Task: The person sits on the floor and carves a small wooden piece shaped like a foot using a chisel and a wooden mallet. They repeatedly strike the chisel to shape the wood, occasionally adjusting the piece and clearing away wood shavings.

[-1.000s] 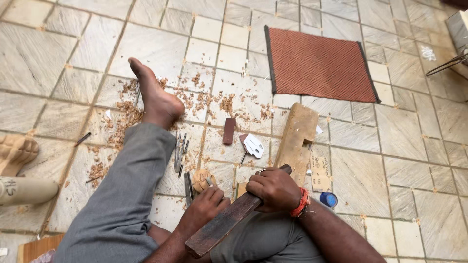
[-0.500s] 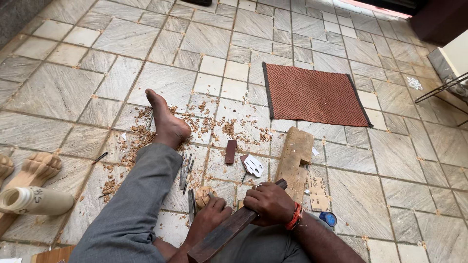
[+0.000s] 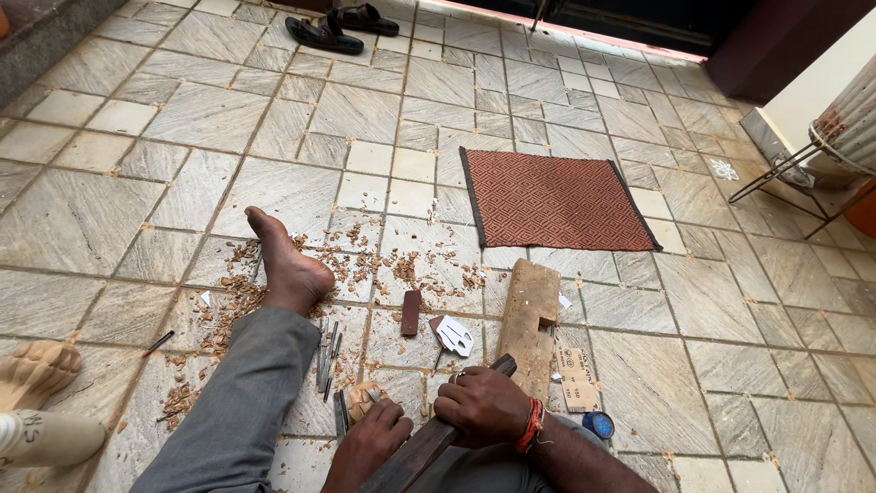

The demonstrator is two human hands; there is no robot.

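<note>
I sit on a tiled floor with my left leg stretched out. My right hand is closed around a long dark wooden bar that lies slanted across my lap. My left hand rests lower on the same bar, fingers curled against it. A small pale carved piece lies just beyond my left hand. Several thin metal chisels lie beside my knee. A long light wooden block rests on the floor just past my right hand.
Wood shavings litter the tiles around my bare foot. A small dark block, a white cut-out, a sandpaper sheet and a blue lid lie near. A red mat, sandals, carved pale figures.
The view has tilted upward, showing more floor, sandals and a doorway. My hands stay on the dark bar in much the same grip.
</note>
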